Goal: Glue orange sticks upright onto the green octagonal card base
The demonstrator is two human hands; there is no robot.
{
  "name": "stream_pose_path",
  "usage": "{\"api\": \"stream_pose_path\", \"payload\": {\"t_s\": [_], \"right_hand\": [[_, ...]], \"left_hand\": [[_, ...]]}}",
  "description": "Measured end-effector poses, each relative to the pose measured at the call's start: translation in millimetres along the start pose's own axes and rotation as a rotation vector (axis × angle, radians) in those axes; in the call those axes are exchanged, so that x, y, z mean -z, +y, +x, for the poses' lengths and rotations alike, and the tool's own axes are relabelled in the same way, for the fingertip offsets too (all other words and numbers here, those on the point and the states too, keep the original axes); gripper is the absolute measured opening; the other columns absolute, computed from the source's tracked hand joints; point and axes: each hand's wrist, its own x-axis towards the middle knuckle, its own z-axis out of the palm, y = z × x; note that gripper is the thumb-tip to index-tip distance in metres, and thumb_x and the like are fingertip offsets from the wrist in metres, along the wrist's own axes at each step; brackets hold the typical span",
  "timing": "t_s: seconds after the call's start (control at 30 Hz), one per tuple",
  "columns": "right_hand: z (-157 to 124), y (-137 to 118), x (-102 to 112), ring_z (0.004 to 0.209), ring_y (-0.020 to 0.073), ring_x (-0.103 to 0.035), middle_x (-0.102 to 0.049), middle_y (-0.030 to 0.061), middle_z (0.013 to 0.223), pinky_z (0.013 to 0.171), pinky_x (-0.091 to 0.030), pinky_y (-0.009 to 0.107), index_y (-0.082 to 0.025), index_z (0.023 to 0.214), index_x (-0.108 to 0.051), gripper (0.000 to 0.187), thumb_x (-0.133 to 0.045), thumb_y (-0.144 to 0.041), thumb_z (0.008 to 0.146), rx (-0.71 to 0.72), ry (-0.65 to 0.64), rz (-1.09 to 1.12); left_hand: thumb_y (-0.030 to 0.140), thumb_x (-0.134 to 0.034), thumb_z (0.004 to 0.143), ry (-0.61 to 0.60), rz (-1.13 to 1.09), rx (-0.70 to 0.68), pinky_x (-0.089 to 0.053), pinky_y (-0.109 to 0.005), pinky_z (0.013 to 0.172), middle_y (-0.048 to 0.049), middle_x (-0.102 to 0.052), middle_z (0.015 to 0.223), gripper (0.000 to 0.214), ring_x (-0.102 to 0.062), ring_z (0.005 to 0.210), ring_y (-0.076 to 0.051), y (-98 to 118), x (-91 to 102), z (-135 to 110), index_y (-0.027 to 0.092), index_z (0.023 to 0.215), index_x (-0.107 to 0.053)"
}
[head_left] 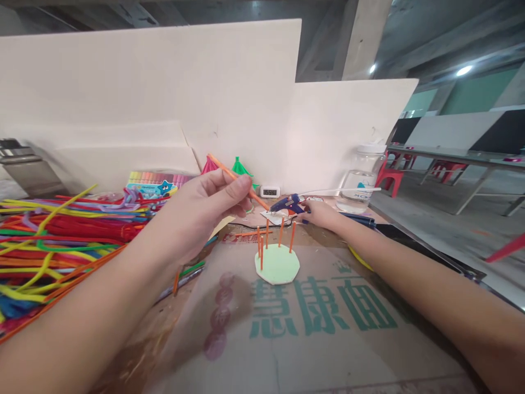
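Note:
My left hand [217, 200] is closed, pinching an orange stick [221, 165] between thumb and fingers. The stick slants down to the right, its lower end close to the nozzle of a blue hot glue gun [286, 204]; I cannot tell whether they touch. Around the glue gun's handle my right hand [322, 215] is wrapped, and a long white glue stick [340, 190] sticks out of the gun's back. Below both hands lies a pale green many-sided board [279, 267], with several short orange sticks [292, 237] standing upright along its left and far edges.
Colourful pipe cleaners [61, 241] are heaped at the left, near a marker set [153, 185] and a metal bottle [24, 169]. Behind stand pink and green cone-shaped pieces [238, 166], a small digital clock [270, 192] and a clear water bottle [359, 183]. White panels [143, 82] wall the back.

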Motion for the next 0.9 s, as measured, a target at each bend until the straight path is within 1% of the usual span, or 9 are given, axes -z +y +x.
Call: {"api": "stream_pose_path", "payload": {"t_s": [0.13, 0.27, 0.3, 0.37, 0.43, 0.57, 0.77, 0.83, 0.9], "right_hand": [[-32, 3, 24, 0.102, 0.0313, -0.067, -0.075, 0.0180, 0.105, 0.084, -0.046, 0.037, -0.013, 0.100, -0.075, 0.021, -0.061, -0.027, 0.092, 0.043, 0.048, -0.117], [-68, -13, 56, 0.080, 0.0257, -0.067, -0.075, 0.0110, 0.086, 0.067, -0.041, 0.033, -0.018, 0.091, -0.075, 0.031, -0.052, -0.038, 0.096, 0.081, 0.139, -0.110], [-78, -21, 62, 0.073, 0.0224, -0.065, -0.073, 0.0074, 0.080, 0.063, -0.040, 0.032, -0.020, 0.088, -0.073, 0.036, -0.049, -0.044, 0.098, 0.111, 0.166, -0.047], [-99, -40, 73, 0.063, 0.0179, -0.060, -0.068, 0.0033, 0.069, 0.058, -0.041, 0.030, -0.021, 0.081, -0.070, 0.039, -0.052, -0.051, 0.096, 0.215, 0.236, 0.276], [-117, -60, 76, 0.064, 0.0165, -0.060, -0.070, 0.0027, 0.072, 0.059, -0.044, 0.030, -0.021, 0.089, -0.072, 0.030, -0.060, -0.048, 0.093, 0.335, 0.268, 0.558], [-140, -88, 67, 0.071, 0.0158, -0.063, -0.075, 0.0041, 0.091, 0.063, -0.050, 0.030, -0.023, 0.108, -0.073, 0.024, -0.067, -0.037, 0.090, 0.467, 0.233, 0.788], [-141, -93, 42, 0.074, 0.0131, -0.062, -0.069, 0.0004, 0.083, 0.065, -0.049, 0.027, -0.020, 0.090, -0.065, 0.008, -0.060, -0.023, 0.094, 0.581, 0.203, 0.916], [-140, -90, 32, 0.071, 0.0121, -0.058, -0.064, -0.0004, 0.082, 0.063, -0.046, 0.026, -0.021, 0.091, -0.061, 0.009, -0.056, -0.026, 0.097, 0.587, 0.245, 0.939], [-140, -87, 22, 0.070, 0.0124, -0.054, -0.059, -0.0004, 0.081, 0.062, -0.044, 0.027, -0.021, 0.092, -0.057, 0.012, -0.053, -0.029, 0.099, 0.556, 0.280, 0.963]], "left_hand": [[0.050, -0.078, 0.080, -0.076, 0.289, -0.024, -0.049, -0.021, 0.060, 0.0009, -0.068, 0.072, 0.033, -0.062, 0.067, -0.012, -2, -1.1, -5, 0.019, 0.080, -0.068], [0.044, -0.074, 0.083, -0.139, 0.471, -0.042, -0.042, -0.022, 0.054, 0.0031, -0.066, 0.069, 0.025, -0.058, 0.062, -0.012, -5, -11.8, -10, 0.020, 0.078, -0.067], [0.042, -0.073, 0.085, -0.165, 0.503, -0.055, -0.043, -0.022, 0.055, 0.0032, -0.067, 0.071, 0.023, -0.059, 0.064, -0.012, -7, -14.9, -11, 0.020, 0.079, -0.068], [0.037, -0.068, 0.088, -0.210, 0.573, -0.089, -0.045, -0.023, 0.060, 0.0032, -0.070, 0.078, 0.017, -0.062, 0.070, -0.013, -11, -19.9, -12, 0.021, 0.082, -0.071], [0.034, -0.065, 0.091, -0.233, 0.653, -0.128, -0.046, -0.024, 0.065, 0.0036, -0.072, 0.081, 0.015, -0.064, 0.075, -0.014, -14, -23.4, -12, 0.022, 0.086, -0.074], [0.032, -0.063, 0.092, -0.254, 0.704, -0.198, -0.045, -0.024, 0.065, 0.0044, -0.073, 0.080, 0.015, -0.064, 0.074, -0.014, -24, -28.0, -14, 0.024, 0.088, -0.075], [0.029, -0.063, 0.091, -0.307, 0.734, -0.226, -0.041, -0.024, 0.056, 0.0043, -0.067, 0.069, 0.017, -0.059, 0.064, -0.012, -32, -34.4, -17, 0.022, 0.081, -0.074], [0.031, -0.063, 0.093, -0.290, 0.736, -0.247, -0.044, -0.024, 0.061, 0.0037, -0.070, 0.077, 0.015, -0.062, 0.070, -0.013, -31, -31.9, -15, 0.023, 0.088, -0.074], [0.037, -0.062, 0.095, -0.193, 0.726, -0.290, -0.048, -0.027, 0.069, 0.0019, -0.072, 0.088, 0.016, -0.065, 0.080, -0.016, -32, -24.4, -15, 0.024, 0.096, -0.072]]}}
